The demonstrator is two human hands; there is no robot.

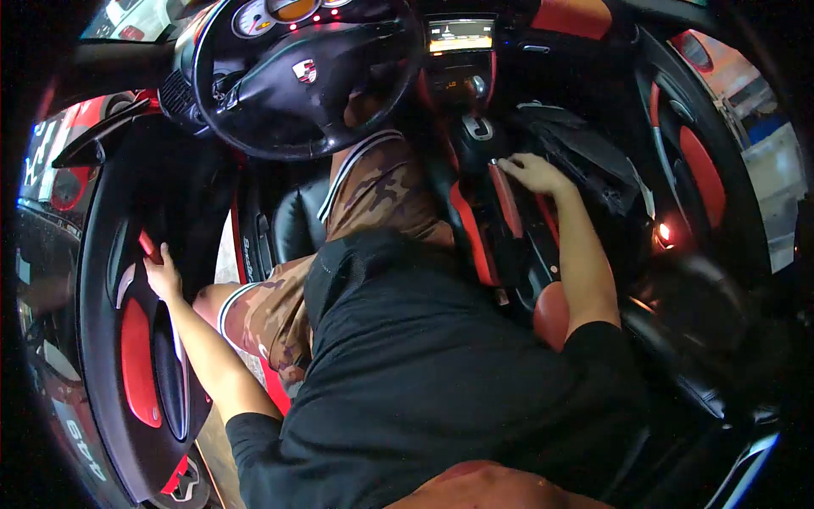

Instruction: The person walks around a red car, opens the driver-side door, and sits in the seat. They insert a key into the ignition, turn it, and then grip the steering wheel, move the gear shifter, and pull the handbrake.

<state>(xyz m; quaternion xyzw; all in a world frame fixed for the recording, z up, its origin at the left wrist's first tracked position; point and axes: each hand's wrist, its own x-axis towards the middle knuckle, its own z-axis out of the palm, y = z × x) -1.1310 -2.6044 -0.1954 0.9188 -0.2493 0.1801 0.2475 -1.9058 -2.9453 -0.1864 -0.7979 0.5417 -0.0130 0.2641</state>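
Observation:
On the left side, my left hand (162, 270) is closed on the red door pull (149, 247) of the open driver's door (110, 339). My right hand (536, 175) rests near the tip of the red handbrake lever (505, 202), its fingers bent over the lever's front end. Whether those fingers grip the lever is hard to tell. Just ahead of that hand is the gear selector (478, 127). The steering wheel (309, 81) stands in front of my legs with neither hand on it.
A lit display (460, 36) sits in the centre console. A dark bag (585, 148) lies on the passenger side. The passenger door (699, 170) is at the right. Below the open driver's door, the ground and part of a shoe (188, 483) show.

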